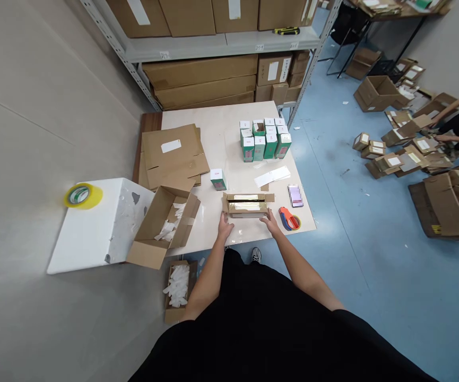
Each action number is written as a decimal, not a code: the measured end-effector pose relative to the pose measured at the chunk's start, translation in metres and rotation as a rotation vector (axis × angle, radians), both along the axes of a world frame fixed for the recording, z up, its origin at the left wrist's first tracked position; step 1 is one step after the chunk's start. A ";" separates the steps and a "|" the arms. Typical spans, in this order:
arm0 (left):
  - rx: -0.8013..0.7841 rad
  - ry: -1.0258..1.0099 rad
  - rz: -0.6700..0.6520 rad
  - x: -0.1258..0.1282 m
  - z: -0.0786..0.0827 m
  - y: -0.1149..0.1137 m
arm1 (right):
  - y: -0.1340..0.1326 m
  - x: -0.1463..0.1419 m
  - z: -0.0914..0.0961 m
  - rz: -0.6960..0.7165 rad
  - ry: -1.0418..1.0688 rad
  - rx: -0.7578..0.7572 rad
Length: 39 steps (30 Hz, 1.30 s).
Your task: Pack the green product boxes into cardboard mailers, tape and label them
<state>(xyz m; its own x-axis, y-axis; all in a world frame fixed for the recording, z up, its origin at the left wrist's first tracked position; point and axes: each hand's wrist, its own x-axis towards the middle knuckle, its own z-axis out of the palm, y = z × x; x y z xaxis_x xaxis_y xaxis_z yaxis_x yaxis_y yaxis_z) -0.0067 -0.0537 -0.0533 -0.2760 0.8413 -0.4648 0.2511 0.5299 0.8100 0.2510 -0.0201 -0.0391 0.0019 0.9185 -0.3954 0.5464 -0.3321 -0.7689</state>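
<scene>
A small cardboard box (pixel 249 215) lies near the front edge of the table, its top flaps standing partly up along a narrow gap. My left hand (pixel 225 227) grips its left front corner, while my right hand (pixel 270 223) holds the right one. Some fingertips are hidden against the box sides. Just right of my right hand rests a red tape dispenser (pixel 288 217). One green-and-white carton (pixel 218 179) stands alone behind the box, to its left. Further back, several similar cartons (pixel 271 139) are grouped, with white label strips (pixel 272 176) in front.
Flattened cardboard (pixel 173 156) and an open carton (pixel 161 223) with white scraps are on the left. A yellow tape roll (pixel 83 196) sits on a white block (pixel 89 228). A shelf (pixel 221 45) stands behind the table (pixel 217 233). At far right, another person's arm (pixel 448 112) reaches among boxes.
</scene>
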 end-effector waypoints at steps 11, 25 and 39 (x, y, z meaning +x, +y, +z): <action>0.219 0.543 -0.513 -0.001 0.059 0.069 | 0.048 -0.016 0.034 0.137 -0.123 0.221; 0.059 0.450 -0.648 -0.033 0.016 0.056 | 0.037 0.000 0.013 0.432 -0.313 0.208; 0.513 0.523 -0.411 0.007 -0.004 -0.003 | 0.040 -0.029 0.034 0.455 -0.556 0.328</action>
